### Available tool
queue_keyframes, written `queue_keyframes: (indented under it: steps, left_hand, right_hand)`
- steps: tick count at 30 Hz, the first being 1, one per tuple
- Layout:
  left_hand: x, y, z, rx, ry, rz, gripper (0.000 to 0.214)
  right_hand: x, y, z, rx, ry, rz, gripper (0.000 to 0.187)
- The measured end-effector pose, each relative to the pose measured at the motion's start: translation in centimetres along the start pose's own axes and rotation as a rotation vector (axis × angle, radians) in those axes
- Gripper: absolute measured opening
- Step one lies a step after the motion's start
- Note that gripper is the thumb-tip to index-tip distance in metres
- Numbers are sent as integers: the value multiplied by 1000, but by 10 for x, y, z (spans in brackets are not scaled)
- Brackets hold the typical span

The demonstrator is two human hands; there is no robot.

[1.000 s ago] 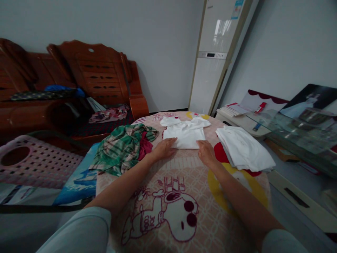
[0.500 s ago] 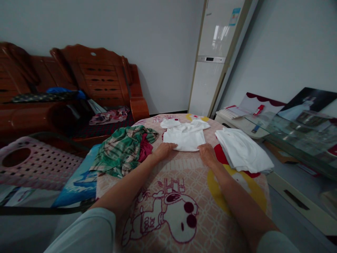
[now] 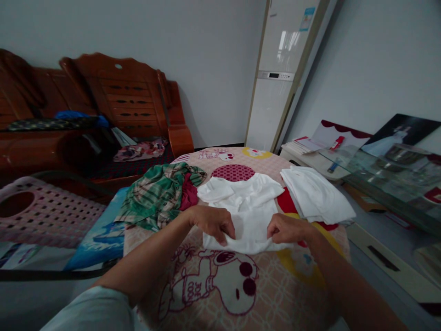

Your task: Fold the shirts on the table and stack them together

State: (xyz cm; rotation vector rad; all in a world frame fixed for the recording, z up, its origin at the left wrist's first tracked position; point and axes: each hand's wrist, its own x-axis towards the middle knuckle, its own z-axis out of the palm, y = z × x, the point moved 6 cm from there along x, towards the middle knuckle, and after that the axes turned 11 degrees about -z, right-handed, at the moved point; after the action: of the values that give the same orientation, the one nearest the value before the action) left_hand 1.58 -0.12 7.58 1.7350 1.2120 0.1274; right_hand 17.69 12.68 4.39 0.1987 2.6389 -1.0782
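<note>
A white shirt (image 3: 248, 218) lies spread on the round table, its short sleeves pointing away from me and its hem towards me. My left hand (image 3: 214, 223) is closed on the shirt's lower left part, thumb and fingers pinching the cloth. Opposite it, my right hand (image 3: 287, 228) grips the lower right part, fingers curled into the fabric. The near edge of the shirt bulges slightly between and below both hands. Left of the shirt sits a crumpled green plaid shirt (image 3: 155, 193) with a dark pink cloth (image 3: 188, 192) beside it. Folded white clothes (image 3: 315, 193) are stacked at the right.
A pink cartoon-print cloth (image 3: 206, 299) covers the table. Wooden chairs (image 3: 127, 101) stand behind on the left, near a pink woven basket (image 3: 51, 220) and a blue cushion (image 3: 99, 234). A glass shelf (image 3: 386, 184) is close at the right.
Both hands have come nearer to me, bringing the white shirt along the table. A dark pink patch of the tablecloth now shows behind its collar.
</note>
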Motion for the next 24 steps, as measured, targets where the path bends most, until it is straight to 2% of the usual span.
queue_keyframes:
  steps: [2,4,5,7,9,10,13,16,18,21,24]
  left_hand:
    - [2,-11,-18,-17,83,-51,29]
    - [0,-30,-53,33,326,-139,33]
    - [-3,-40,-74,96,509,-194,33]
    - [-14,-62,-114,217,913,-368,30]
    - [-20,-84,-135,315,1131,-571,29]
    - [-21,-95,-139,345,1187,-670,28]
    - [-14,-124,-138,341,1191,-848,30]
    - [-8,-147,-133,265,1153,-900,28]
    - [-7,-157,-135,209,1125,-919,21]
    - [-9,-165,-141,112,1109,-896,18]
    - [-10,-167,-146,11,1133,-848,23]
  right_hand:
    - [-1,-4,1,94,-41,-29,19]
    - [2,-6,-9,178,43,-50,28]
    - [6,-5,-18,200,143,-61,29]
    - [15,2,-42,205,424,-65,28]
    - [23,14,-64,203,689,-46,27]
    - [28,22,-74,192,798,-33,28]
    - [39,44,-99,41,1010,-3,28]
    - [49,64,-120,-193,1089,102,29]
    - [59,78,-133,-317,1072,207,33]
    - [80,97,-145,-473,959,352,39]
    - [103,110,-150,-525,851,405,36]
